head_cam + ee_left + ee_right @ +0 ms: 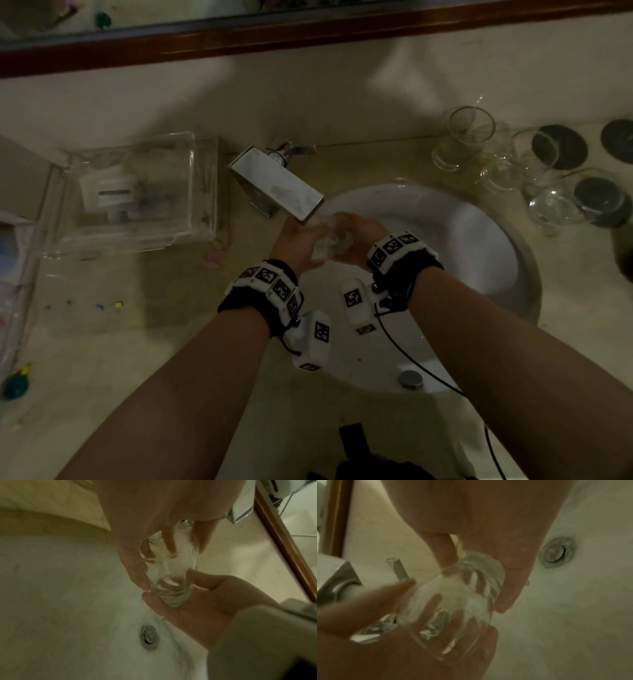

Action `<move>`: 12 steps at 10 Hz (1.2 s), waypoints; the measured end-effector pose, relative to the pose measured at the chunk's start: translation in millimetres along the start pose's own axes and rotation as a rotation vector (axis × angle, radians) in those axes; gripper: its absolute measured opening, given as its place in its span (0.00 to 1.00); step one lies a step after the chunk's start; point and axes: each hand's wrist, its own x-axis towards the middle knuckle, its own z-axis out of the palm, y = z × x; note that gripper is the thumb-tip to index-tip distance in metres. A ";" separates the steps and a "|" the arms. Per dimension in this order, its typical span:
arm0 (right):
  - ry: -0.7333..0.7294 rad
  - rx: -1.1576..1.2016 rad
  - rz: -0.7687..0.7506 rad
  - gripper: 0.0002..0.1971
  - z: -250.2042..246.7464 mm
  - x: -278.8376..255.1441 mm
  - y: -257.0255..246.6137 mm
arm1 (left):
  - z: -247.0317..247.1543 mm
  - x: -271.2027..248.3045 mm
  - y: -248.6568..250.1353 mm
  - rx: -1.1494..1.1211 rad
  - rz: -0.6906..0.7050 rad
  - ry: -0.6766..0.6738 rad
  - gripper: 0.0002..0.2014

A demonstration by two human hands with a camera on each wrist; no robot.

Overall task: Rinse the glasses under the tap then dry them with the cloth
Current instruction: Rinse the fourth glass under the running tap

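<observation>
A clear glass (330, 243) is held between both hands over the white sink (479, 246), just under the spout of the square chrome tap (277, 186). My left hand (301, 240) grips its side, thumb along the wall (135, 569). My right hand (358, 240) cups and pinches the base of the glass (481, 566). White water froths inside the glass (169, 574). Several other clear glasses (469, 137) stand on the counter at the back right. No cloth is in view.
A clear plastic box (133, 192) sits on the counter left of the tap. Black round coasters (560, 147) lie among the glasses at the right. The sink drain (411, 379) is near me. A wood-framed mirror edge (308, 31) runs along the back.
</observation>
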 end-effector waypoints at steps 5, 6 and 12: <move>-0.011 0.169 -0.029 0.23 -18.5 27.9 30.1 | -4.3 -2.1 -21.1 0.385 0.319 0.034 0.38; -0.046 0.156 -0.031 0.23 -19.7 29.5 30.8 | -1.8 -5.2 -18.5 0.377 0.328 0.018 0.35; 0.042 0.078 0.065 0.22 -19.8 14.6 11.0 | 1.8 1.2 -11.1 0.254 0.212 -0.039 0.22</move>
